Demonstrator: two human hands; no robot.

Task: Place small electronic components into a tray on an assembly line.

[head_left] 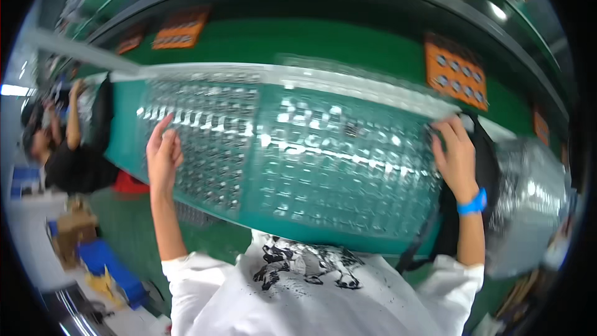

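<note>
- Clear pocketed tray [348, 177], shallow and see-through, lay flat on the green work surface [126, 130] straight in front of a person in a white shirt [224, 298]; from where I stood its cups seemed to face up, presumably so that every row was in reach.
- One small dark piece [352, 129] showed among its upper rows; blur hid whether other cups held anything.
- Beside it, to the person's left, was a second tray [244, 149], its rows darker and busier, as though filled; a narrow strip of surface kept the two apart.
- The left hand [165, 152] hung over the left part of the second tray, forefinger and thumb tips slightly apart, the other fingers curled in; nothing showed between them.
- The right hand [455, 155], with a blue wristband [472, 201] below it, was at the far right end of the clear pocketed tray, thumb and forefinger parted, perhaps to steady that edge; I could not tell whether they touched it.
- An orange panel [460, 79] with two rows of round shapes stood behind, above that hand.
- Further right sat a shiny plastic-wrapped bundle [528, 186]; well to the left was a co-worker in black [81, 168].
</note>
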